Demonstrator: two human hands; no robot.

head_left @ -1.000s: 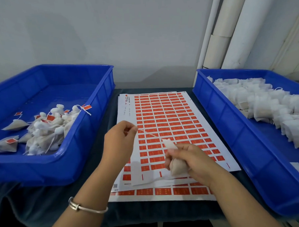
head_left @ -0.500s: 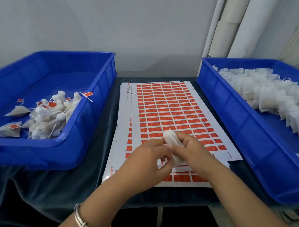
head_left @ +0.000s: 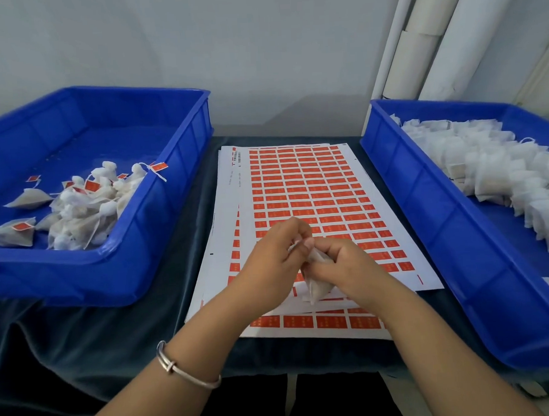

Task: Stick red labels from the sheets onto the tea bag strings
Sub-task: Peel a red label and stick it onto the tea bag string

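1. Label sheets point(head_left: 303, 187): rows of red labels point(head_left: 310, 203) w/ small print too tiny to read; barcode-like mark at far-left corner, unreadable.
2. Surface: dark cloth-covered worktop point(head_left: 83, 335); pale wall and white pipes point(head_left: 429, 43) behind.
3. Sheets lie lengthwise, near edge to far edge, worktop centre.
4. Left tray point(head_left: 161, 231): labelled bags point(head_left: 78, 213). Right tray point(head_left: 424, 207): plain bags point(head_left: 498, 169).
5. Left hand point(head_left: 275, 264) and right hand point(head_left: 348, 264) together over the sheets' near end, both pinching one tea bag point(head_left: 317, 287); bag hangs tilted, long axis toward the near edge. String hidden.
6. Bracelet point(head_left: 182, 369) on left wrist.
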